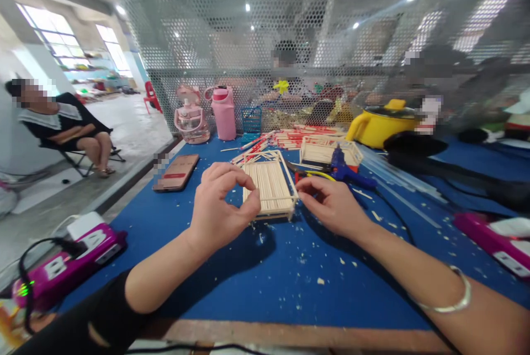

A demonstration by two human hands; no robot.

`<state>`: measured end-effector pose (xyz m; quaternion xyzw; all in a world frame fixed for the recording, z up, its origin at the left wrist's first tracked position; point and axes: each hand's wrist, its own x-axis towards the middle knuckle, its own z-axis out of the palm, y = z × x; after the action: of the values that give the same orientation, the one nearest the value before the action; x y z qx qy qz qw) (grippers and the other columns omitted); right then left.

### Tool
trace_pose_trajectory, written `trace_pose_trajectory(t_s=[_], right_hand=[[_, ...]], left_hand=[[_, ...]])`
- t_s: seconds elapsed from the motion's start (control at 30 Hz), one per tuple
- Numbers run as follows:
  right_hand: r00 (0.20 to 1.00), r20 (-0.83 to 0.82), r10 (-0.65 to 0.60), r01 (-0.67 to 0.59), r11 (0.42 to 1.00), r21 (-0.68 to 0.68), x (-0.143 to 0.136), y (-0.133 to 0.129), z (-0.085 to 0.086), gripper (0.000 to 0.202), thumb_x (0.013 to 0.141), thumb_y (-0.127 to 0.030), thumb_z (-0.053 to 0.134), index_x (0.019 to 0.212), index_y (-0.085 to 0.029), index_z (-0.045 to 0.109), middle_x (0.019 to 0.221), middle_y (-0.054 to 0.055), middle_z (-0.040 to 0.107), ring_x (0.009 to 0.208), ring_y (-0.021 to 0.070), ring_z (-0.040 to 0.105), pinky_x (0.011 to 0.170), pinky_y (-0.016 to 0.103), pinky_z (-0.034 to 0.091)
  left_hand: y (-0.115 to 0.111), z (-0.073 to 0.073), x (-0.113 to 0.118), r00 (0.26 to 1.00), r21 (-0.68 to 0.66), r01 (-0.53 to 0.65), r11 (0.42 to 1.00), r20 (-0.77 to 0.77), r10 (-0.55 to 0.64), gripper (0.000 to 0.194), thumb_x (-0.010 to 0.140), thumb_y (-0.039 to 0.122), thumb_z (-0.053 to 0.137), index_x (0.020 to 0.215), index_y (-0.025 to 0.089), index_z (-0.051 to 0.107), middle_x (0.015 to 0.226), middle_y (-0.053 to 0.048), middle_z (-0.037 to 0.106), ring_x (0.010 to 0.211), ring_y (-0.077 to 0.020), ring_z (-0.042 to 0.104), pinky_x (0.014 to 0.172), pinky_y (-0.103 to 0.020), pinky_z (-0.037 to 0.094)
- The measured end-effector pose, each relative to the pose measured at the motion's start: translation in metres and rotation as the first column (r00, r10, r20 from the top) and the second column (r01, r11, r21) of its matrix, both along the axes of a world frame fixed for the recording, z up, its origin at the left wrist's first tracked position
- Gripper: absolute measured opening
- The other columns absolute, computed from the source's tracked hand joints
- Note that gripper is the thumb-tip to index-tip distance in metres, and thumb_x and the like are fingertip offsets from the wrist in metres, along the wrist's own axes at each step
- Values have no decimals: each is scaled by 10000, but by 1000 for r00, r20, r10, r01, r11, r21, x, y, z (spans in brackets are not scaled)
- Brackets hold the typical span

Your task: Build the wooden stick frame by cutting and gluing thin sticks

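Between my hands is a small tray-like frame of thin wooden sticks (271, 181), with a slatted base and a raised rail. My left hand (226, 200) pinches the front left end of its rail between thumb and forefinger. At the front right corner, the closed thumb and fingers of my right hand (331, 203) touch the rail. Just behind stands a second stick frame (312, 153). Loose red-tipped sticks (290, 138) lie in a heap behind both. A blue glue gun (348, 171) rests to the right, near pliers with a yellow and red handle (317, 175).
The blue tabletop (298, 283) is strewn with wood scraps. A phone (177, 173), a pink bottle (223, 112), a clear bottle (192, 120) and a yellow pot (381, 126) stand around. Purple power strips (70, 264) flank the table. Behind is a perforated screen (232, 35); a person sits left.
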<state>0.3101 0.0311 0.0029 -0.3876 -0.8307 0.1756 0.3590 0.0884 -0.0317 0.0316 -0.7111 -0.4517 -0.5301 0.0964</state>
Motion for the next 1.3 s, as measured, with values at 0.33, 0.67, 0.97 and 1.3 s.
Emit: trace_pose_trajectory(t_s=[0.33,0.67,0.97,1.3], right_hand=[[990,-112,81,-62,985,164,3,-9,5,160,775,-113,533,894,-157,631,758,20,668,612,108,575,535,207,442],[987,-111,120,-93,971,219,0,-11,5,68,793,-187,641,787,-161,703,665,7,697,566,95,596,538,199,436],[986,-119,117,-92,976,196,1,-10,3,70,799,-199,651,790,-173,715,682,4,714,589,104,623,555,208,441],[944,-323,61,-159,945,-285,-1,-8,2,128,723,-265,683,776,-159,637,619,-31,570,543,80,492,501,207,395]], left_hand=[[-2,2,31,866,-136,-34,990,-499,-39,156,834,273,645,989,258,653,961,3,729,962,-228,610,1051,-539,207],[6,-11,41,840,-35,-123,992,-536,85,136,889,222,560,847,250,686,772,14,730,814,-202,590,992,-500,242],[8,-16,41,845,-52,-123,991,-528,77,147,895,256,561,813,256,683,786,32,727,833,-207,588,993,-501,242],[-4,-4,29,902,-105,-113,988,-427,58,153,845,280,627,991,265,672,984,-17,729,985,-242,596,1039,-537,251]])
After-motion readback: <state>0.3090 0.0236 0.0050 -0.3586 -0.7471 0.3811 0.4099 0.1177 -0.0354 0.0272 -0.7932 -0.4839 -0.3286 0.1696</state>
